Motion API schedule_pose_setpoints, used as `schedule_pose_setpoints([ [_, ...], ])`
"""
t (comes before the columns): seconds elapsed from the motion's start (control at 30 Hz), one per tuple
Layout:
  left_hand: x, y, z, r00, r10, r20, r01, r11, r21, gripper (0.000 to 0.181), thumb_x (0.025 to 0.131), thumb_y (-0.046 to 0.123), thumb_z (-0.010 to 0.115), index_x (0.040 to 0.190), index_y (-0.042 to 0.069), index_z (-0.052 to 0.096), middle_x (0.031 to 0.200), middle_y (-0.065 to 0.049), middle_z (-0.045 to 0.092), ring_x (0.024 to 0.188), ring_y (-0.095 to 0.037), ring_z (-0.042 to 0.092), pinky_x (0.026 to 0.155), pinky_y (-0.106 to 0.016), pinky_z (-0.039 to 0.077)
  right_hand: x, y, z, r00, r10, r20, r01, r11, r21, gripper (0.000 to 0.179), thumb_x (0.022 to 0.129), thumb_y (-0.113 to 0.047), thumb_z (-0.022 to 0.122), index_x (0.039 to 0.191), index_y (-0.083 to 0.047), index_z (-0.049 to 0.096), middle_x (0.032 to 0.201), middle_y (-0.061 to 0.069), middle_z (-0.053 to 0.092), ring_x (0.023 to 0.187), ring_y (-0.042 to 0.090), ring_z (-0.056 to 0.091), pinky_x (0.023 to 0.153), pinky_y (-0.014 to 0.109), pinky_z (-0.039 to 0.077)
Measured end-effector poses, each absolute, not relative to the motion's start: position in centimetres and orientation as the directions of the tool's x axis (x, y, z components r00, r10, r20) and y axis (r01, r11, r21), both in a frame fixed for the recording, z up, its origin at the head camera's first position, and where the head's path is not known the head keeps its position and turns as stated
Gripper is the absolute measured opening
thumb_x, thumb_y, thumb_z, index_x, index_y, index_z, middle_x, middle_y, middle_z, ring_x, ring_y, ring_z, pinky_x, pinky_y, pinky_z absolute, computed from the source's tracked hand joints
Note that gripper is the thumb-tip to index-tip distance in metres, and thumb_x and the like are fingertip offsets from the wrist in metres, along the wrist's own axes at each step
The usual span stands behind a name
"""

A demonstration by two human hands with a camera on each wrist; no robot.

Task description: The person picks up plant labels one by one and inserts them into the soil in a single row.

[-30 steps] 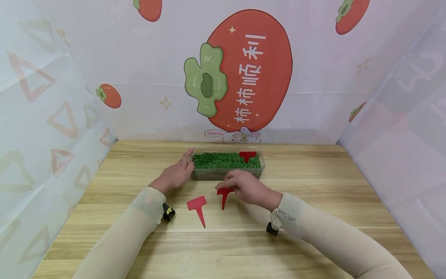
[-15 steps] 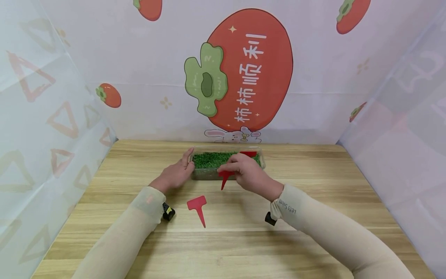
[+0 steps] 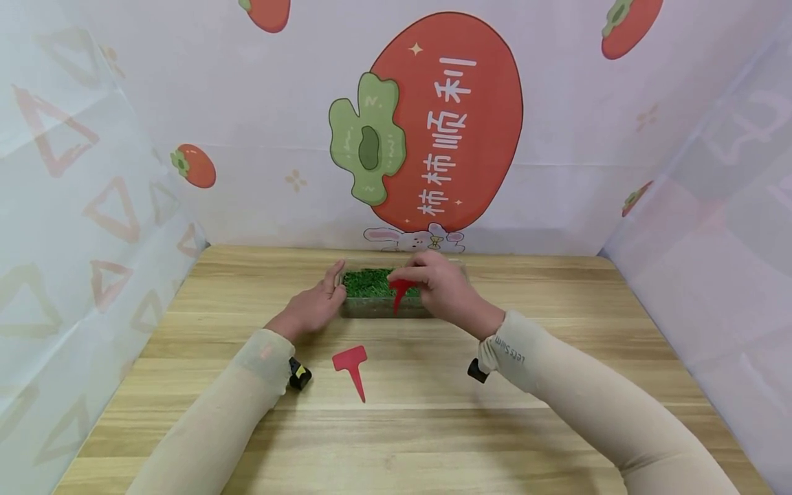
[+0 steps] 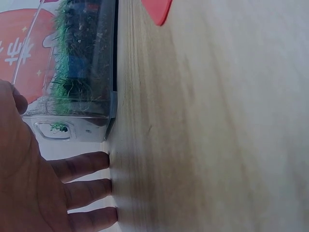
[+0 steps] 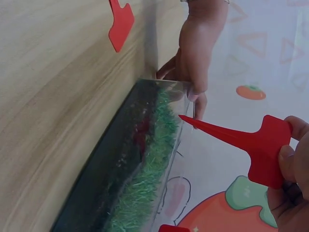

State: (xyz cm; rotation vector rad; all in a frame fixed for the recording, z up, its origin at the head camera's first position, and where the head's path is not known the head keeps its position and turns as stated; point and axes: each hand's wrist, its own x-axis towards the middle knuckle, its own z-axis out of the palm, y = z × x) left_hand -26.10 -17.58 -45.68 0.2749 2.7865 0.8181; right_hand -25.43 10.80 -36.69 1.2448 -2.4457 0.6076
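Observation:
My right hand pinches the flat head of a red T-shaped plant label, its pointed stem aimed down. In the head view it overlaps the front of a clear plastic box filled with green artificial grass. The stem tip shows above the grass in the right wrist view. My left hand rests against the box's left end, thumb and index finger at its corners. Its other fingers reach straight down to the table. Another red label lies flat on the table in front.
Part of a further red label pokes up at the right wrist view's lower edge; my right hand hides it in the head view. The wooden table is enclosed by printed cloth walls at the back and both sides.
My right hand has lifted the pinched label from the table and carried it away from me, up over the box's front. The left hand and the lying label have stayed put.

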Motion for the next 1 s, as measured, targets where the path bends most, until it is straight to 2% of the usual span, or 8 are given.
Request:
schedule_pose_setpoints([
  [0.3,-26.1,-17.5,-45.5,-0.958,0.235,-0.162,0.11,0.829,0.548,0.062,0.106,0.046,0.016,0.16,0.033,-0.013,0.164,-0.016,0.023,0.141,-0.046,0.038,0.11,-0.06,0.037,-27.1,10.9,-36.5,-0.554,-0.662,0.505,-0.822,0.532,-0.203,0.039,0.085,0.01,0.069,0.11,-0.018,0.08,0.099,0.005,0.067,0.093,0.02,0.058,0.079,0.033,0.056],
  [0.47,-26.0,-17.5,-45.4,-0.96,0.23,-0.16,0.108,0.831,0.545,0.062,0.106,0.046,0.015,0.16,0.035,-0.014,0.164,-0.016,0.023,0.14,-0.047,0.038,0.11,-0.061,0.037,-28.2,11.1,-36.8,-0.576,-0.651,0.494,-0.804,0.559,-0.201,0.043,0.083,0.013,0.069,0.112,-0.017,0.079,0.103,0.005,0.068,0.096,0.02,0.058,0.079,0.032,0.057],
  [0.7,-26.1,-17.5,-45.5,-0.959,0.231,-0.162,0.106,0.827,0.551,0.062,0.106,0.046,0.016,0.16,0.035,-0.014,0.164,-0.015,0.022,0.14,-0.047,0.039,0.109,-0.061,0.038,-29.1,11.1,-37.3,-0.611,-0.643,0.461,-0.774,0.607,-0.179,0.049,0.085,0.015,0.06,0.114,-0.021,0.079,0.102,0.003,0.068,0.095,0.02,0.058,0.079,0.033,0.055],
  [1.0,-26.1,-17.6,-45.6,-0.959,0.232,-0.164,0.108,0.832,0.545,0.062,0.106,0.046,0.015,0.161,0.033,-0.012,0.164,-0.016,0.022,0.142,-0.046,0.037,0.11,-0.06,0.037,-29.7,10.7,-38.1,-0.64,-0.655,0.403,-0.751,0.643,-0.148,0.047,0.086,0.011,0.063,0.116,-0.022,0.078,0.104,0.004,0.065,0.094,0.02,0.058,0.08,0.033,0.056],
])
